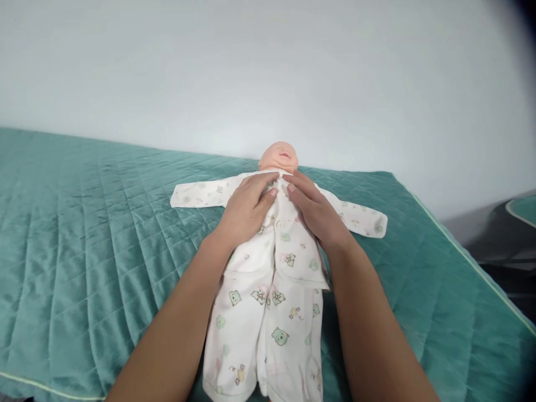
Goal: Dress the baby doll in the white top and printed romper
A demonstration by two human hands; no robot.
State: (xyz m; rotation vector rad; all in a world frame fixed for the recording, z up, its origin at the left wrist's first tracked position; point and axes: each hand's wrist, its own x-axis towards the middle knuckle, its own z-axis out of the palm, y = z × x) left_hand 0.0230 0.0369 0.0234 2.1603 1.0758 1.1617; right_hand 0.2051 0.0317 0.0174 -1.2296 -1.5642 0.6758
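Observation:
A baby doll (278, 156) lies on its back with its head toward the wall. It wears a white long-sleeved top (251, 254) printed with green bears, and matching trousers (238, 335). Both sleeves stretch out to the sides. My left hand (250, 204) rests on the left half of the chest, fingers extended toward the neckline. On the other half lies my right hand (314, 206), its fingers also stretched out and slightly apart. The fingertips of both hands come close together below the doll's chin, near the top's front opening.
A green quilted cover (104, 251) with pale yellow edging lies under the doll. Behind it rises a plain white wall (209, 72). At the far right, beyond the cover's edge, part of another green-topped item (523, 209) shows beside a dark area.

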